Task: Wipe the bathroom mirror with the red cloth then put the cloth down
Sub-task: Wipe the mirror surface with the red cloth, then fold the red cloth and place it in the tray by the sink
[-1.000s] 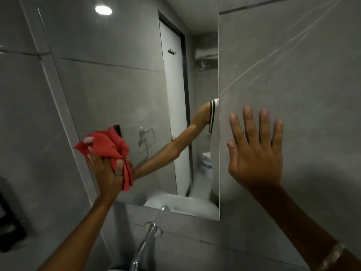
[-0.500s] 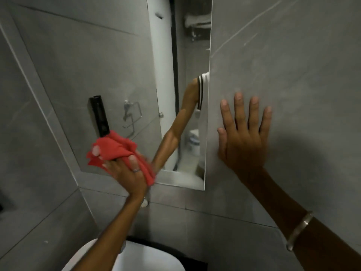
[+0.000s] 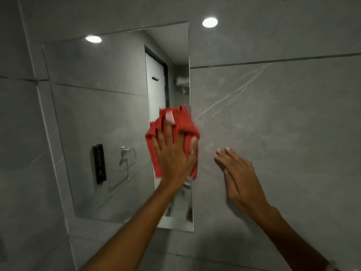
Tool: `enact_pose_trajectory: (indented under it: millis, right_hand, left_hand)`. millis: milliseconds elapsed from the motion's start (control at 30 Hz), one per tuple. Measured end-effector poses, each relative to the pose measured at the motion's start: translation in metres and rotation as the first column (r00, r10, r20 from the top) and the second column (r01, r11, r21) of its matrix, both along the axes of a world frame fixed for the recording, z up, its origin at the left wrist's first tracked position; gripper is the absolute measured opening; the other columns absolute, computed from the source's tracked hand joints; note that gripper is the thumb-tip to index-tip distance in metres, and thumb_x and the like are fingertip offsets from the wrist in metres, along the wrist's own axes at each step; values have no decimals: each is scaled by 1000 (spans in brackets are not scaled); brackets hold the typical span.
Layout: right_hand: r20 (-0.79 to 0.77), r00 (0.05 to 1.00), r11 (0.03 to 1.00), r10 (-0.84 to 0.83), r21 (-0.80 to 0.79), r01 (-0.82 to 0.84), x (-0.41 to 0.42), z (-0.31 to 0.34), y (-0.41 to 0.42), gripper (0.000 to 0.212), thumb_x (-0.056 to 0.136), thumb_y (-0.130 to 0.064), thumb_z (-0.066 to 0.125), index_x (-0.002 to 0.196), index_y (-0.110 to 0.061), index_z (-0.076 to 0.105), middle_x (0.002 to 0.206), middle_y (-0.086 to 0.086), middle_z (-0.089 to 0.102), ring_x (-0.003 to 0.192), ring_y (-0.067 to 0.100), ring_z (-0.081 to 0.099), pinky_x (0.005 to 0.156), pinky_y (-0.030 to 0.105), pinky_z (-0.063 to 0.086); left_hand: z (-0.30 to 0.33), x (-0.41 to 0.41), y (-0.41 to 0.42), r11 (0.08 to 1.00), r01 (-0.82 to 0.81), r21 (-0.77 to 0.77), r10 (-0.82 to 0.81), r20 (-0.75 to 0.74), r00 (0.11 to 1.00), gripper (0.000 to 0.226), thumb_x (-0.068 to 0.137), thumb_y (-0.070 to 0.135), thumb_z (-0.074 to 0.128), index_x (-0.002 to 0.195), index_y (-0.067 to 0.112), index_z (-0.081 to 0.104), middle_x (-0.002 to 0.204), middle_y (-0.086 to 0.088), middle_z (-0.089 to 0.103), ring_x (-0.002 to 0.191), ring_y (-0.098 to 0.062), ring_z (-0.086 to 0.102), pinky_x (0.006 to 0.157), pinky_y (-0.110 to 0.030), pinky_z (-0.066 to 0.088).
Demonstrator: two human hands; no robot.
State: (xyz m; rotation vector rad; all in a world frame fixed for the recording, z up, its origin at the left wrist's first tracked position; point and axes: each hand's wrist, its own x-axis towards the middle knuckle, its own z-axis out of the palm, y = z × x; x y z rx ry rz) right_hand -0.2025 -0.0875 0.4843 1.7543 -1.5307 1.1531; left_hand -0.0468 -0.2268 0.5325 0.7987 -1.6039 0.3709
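Observation:
A frameless rectangular mirror (image 3: 109,122) hangs on the grey tiled wall. My left hand (image 3: 173,153) presses the bunched red cloth (image 3: 184,124) flat against the mirror's right edge, about halfway up, fingers spread over the cloth. The cloth overlaps the mirror's edge and a little of the wall. My right hand (image 3: 240,177) rests flat on the grey wall just right of the mirror, fingers together and pointing up-left, holding nothing.
The mirror reflects a white door, a black wall fixture (image 3: 99,163), a chrome towel ring (image 3: 127,159) and a ceiling light (image 3: 93,39). Another ceiling light (image 3: 210,22) glows above the mirror's right corner. Grey tiled wall (image 3: 283,114) surrounds everything.
My left hand has swept the red cloth from the mirror's lower left to its right edge, higher up. My right hand has turned and slid lower on the wall. The view has tilted upward.

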Motion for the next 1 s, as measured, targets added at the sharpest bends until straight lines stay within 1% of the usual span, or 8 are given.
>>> enact_pose_trajectory:
  millis: [200,467,567,700,767,833,900,1000]
  right_hand:
    - [194,974,988,119,74,-135,16,-1,10,49,105,-28,41,152,-22,52,163,-19,37,159,-7,17,124,4,12]
    - [638,763,990,106,5,-141,44,-75,59,32,104,-15,58,135,-14,66,134,-2,71,124,0,64,103,-3,39]
    - [829,557,994,59,5,-113,56,-132,79,20,105,-15,59,121,-22,71,117,-2,79,112,18,74,102,21,55]
    - [998,49,983,-40,48,-180,65,-204,98,21,105,1,51,106,-11,70,116,30,74,102,39,73,70,35,60]
    - [942,-268,942,-203,114,-315,71,-234,111,28,110,-5,43,125,4,64,108,33,69,87,37,65,68,34,46]
    - [812,-429,860,-395,162,-484,86,-262,131,51,112,-26,39,146,10,53,97,25,64,80,30,57,72,33,42]
    - [721,-487,800,-493,157,-579,101,-285,150,71,107,-55,35,137,3,62,107,25,70,94,37,67,80,42,53]
    - [615,-698,820,-367,-140,-555,111,-304,149,83,100,-72,29,117,-7,78,112,20,79,95,35,78,82,47,60]
  left_hand:
    - [108,-10,2,998,-58,15,58,-9,998,68,109,52,27,165,16,17,174,-13,10,162,-36,5,130,-59,6]
    - [-95,3,35,984,130,124,-157,237,959,78,96,17,55,163,21,14,172,-7,7,156,-47,14,122,-71,17]
    - [-174,17,63,912,241,333,-322,215,922,95,89,-5,57,164,27,9,174,4,-9,159,-41,5,123,-66,22]
    - [-250,41,102,557,407,724,-532,-65,844,87,94,-13,42,160,28,2,169,11,-18,163,-27,-2,126,-35,29]
    - [-273,46,126,114,588,800,-421,-497,758,71,101,-8,43,160,19,16,170,0,9,159,-29,25,123,-22,27]
    - [-286,51,152,-326,771,546,-32,-822,569,52,102,-2,43,153,7,47,147,-15,60,126,-30,64,112,-35,47]
    - [-297,56,174,-451,849,275,227,-885,407,40,95,3,42,124,3,71,106,-16,74,90,-28,72,99,-40,50]
    - [-300,60,195,-441,896,53,428,-865,261,49,97,24,42,134,1,63,123,-19,66,116,-30,64,126,-44,27]
